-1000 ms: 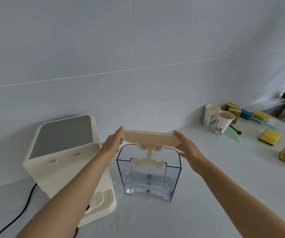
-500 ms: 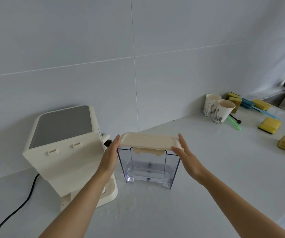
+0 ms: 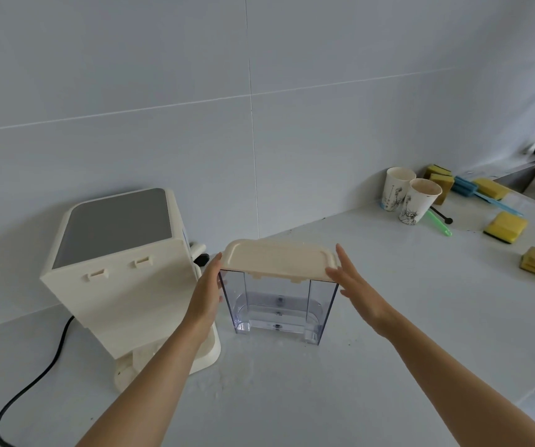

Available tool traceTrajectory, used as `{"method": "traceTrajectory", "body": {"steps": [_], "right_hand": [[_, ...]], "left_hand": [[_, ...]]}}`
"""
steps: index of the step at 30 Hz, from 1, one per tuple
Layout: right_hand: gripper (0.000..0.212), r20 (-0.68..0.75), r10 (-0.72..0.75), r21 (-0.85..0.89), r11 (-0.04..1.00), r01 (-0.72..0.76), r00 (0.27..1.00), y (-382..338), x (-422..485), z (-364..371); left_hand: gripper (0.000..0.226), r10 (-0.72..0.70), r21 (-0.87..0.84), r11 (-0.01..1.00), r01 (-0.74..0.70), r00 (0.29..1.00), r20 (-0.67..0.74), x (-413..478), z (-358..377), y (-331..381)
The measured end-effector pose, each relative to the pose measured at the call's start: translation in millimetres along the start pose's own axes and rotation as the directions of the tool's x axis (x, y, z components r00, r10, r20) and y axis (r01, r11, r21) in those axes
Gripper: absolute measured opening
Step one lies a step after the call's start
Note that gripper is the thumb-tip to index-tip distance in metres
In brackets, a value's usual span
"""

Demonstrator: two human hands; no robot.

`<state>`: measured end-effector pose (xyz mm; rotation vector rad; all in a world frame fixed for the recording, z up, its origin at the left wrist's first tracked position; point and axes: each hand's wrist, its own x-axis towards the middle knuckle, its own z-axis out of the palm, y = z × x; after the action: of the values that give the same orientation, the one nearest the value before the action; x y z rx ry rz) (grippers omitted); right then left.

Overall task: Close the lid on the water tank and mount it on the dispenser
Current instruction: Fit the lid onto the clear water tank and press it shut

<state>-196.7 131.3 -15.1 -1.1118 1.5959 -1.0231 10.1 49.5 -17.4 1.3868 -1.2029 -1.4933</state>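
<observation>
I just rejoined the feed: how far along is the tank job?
Done: the cream lid sits on top of the clear water tank. In hand: the left hand and right hand flank its ends, palms open. Left: the tank stands on the counter beside the dispenser, unmounted.

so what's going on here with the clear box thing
A person is fitting a cream lid onto a clear water tank that stands on the counter. The left hand and the right hand are at the two ends of the lid. The dispenser stands just to the left, with no tank mounted yet.
</observation>
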Motion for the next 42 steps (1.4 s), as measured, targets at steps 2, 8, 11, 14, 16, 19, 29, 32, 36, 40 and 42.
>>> {"method": "traceTrajectory", "body": {"steps": [2,8,11,14,16,19,29,32,36,40,42], "right_hand": [[0.073,-0.010,0.004,0.079,0.997,-0.003,1.000,-2.2,4.9,-7.2],[0.067,0.010,0.060,0.179,0.982,-0.061,0.998,-6.8,33.4,-9.8],[0.058,0.011,0.093,0.179,0.979,-0.094,0.996,-6.9,44.4,-3.4],[0.055,0.001,0.116,0.139,0.984,-0.115,0.993,-7.9,49.0,-1.4],[0.051,0.018,0.119,0.153,0.981,-0.120,0.993,-8.7,49.5,-1.7],[0.039,0.030,0.114,0.118,0.986,-0.116,0.993,-10.1,48.0,-1.7],[0.035,0.074,0.159,0.044,0.986,-0.163,0.984,-6.7,41.9,-5.3],[0.034,0.084,0.174,-0.014,0.985,-0.174,0.981,-9.1,37.6,-2.6],[0.033,0.075,0.184,-0.089,0.980,-0.177,0.980,-13.3,31.1,6.3],[0.033,0.052,0.190,-0.158,0.971,-0.180,0.980,-12.9,26.5,16.9],[0.035,0.054,0.194,-0.176,0.967,-0.182,0.979,-14.3,24.0,21.4]], "left_hand": [[0.034,-0.065,-0.011,0.998,0.065,0.998,-0.017,-1.8,-1.7,-2.2],[0.062,-0.341,-0.158,0.927,0.341,0.940,0.030,-9.9,3.2,3.4],[0.065,-0.384,-0.216,0.895,0.390,0.921,0.069,-14.8,11.5,12.0],[0.071,-0.398,-0.240,0.884,0.400,0.915,0.061,-7.5,17.4,10.6],[0.073,-0.400,-0.246,0.883,0.399,0.915,0.045,-1.9,20.5,8.4],[0.062,-0.365,-0.244,0.903,0.353,0.931,-0.002,1.1,25.6,8.5],[0.018,-0.270,-0.168,0.954,0.249,0.955,-0.119,12.1,36.5,21.8],[0.026,-0.251,-0.127,0.964,0.235,0.959,-0.132,22.6,40.5,21.0],[0.030,-0.215,-0.071,0.976,0.207,0.968,-0.131,37.0,44.0,22.8],[0.024,-0.156,0.019,0.987,0.159,0.982,-0.104,49.4,46.5,32.0],[0.019,-0.140,0.069,0.987,0.146,0.986,-0.087,55.8,47.9,35.1]]}}
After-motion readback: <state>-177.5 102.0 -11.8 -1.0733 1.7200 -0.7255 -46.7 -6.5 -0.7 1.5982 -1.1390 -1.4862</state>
